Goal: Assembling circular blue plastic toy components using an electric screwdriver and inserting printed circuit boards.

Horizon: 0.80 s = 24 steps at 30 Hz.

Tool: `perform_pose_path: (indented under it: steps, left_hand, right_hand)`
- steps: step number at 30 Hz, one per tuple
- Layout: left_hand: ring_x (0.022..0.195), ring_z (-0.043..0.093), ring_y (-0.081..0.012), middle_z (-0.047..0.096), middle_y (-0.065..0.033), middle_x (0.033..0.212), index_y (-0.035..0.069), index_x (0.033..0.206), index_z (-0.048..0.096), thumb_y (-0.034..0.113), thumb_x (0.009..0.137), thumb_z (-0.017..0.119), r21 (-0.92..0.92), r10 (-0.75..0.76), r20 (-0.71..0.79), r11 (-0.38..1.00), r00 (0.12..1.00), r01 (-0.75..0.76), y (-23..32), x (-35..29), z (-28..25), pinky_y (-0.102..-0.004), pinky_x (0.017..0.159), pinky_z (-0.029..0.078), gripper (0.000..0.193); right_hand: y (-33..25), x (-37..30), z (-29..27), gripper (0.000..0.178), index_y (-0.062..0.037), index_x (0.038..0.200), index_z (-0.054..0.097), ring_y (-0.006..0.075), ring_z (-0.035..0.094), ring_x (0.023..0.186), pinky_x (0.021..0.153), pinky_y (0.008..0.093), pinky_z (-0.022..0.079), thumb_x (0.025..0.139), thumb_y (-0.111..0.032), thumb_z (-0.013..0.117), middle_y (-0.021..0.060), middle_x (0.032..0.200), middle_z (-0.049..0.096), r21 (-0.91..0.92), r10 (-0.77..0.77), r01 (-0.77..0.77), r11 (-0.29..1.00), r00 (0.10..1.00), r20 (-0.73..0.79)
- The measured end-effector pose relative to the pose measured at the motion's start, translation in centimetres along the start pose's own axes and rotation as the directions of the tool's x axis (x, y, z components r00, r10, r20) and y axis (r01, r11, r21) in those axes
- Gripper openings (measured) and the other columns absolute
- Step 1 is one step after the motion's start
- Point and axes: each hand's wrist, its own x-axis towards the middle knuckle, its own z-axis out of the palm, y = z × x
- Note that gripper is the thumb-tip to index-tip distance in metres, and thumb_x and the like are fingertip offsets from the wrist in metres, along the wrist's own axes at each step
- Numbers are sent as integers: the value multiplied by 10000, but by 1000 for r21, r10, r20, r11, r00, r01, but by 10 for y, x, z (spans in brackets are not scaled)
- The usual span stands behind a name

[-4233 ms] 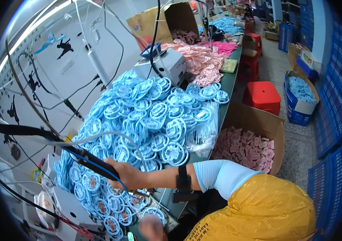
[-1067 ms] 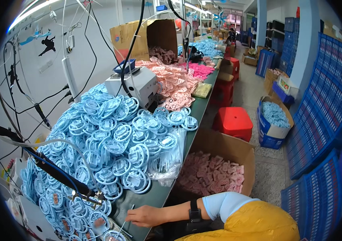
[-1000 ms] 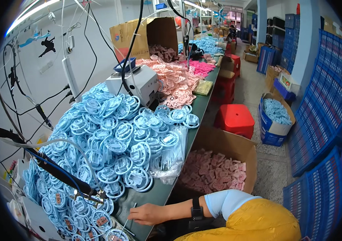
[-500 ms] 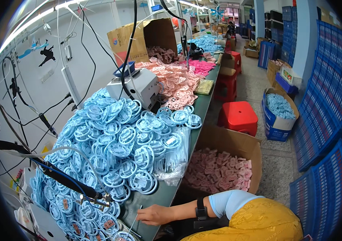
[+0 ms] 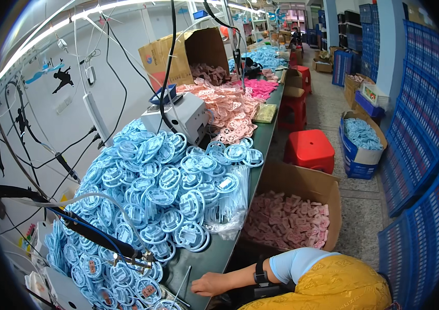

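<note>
Loosely curled, the right hand (image 5: 211, 284) is by the tabletop (image 5: 214, 253) edge (I cannot tell whether it holds anything), beside the thin pale stick (image 5: 182, 284); light handling would avoid disturbing the blue discs (image 5: 192, 235).

The brown box (image 5: 170, 59) carries a small round mark (image 5: 148, 58) in orange-red and blue, with a short line of lettering beside it. The blue carton (image 5: 357, 169) bears pale print low on its side, too small to read. Faint letter-like shapes run through the pattern of the yellow garment (image 5: 335, 287), likewise illegible.
</note>
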Motion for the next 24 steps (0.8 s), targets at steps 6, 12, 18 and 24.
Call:
perform_pose_path:
  steps: [6,12,18,24]
  left_hand:
    - [1017,681,-250,736,-136,1049,-20,1173,668,81,959,614,-103,-202,-25,975,979,199,13,6,17,-356,944,503,243]
    - [997,652,-231,695,-148,1109,-17,1218,627,124,984,586,-214,-302,49,928,952,305,-18,0,33,-328,907,499,277]
    - [1007,609,-213,660,-158,1126,-80,1232,583,67,998,552,-275,-366,120,881,923,385,-5,3,40,-330,907,485,278]
    - [1003,616,-219,666,-167,1108,-91,1224,581,36,979,560,-218,-321,114,915,940,339,-3,3,39,-329,899,495,276]
  right_hand:
    - [10,-2,7,121,-91,990,543,360,609,793,640,480,479,921,-179,590,112,918,556,5,-23,23,1000,999,-34]
    - [7,-2,11,122,-92,981,536,346,610,796,622,475,468,912,-170,600,105,915,530,-26,5,-7,1000,998,-66]
    - [10,-2,11,124,-95,975,539,337,613,783,609,475,464,903,-169,609,100,912,514,-69,21,-26,997,997,-68]
    - [9,0,18,127,-105,980,550,338,625,767,602,476,475,897,-176,614,99,915,529,-106,35,-42,994,997,-63]
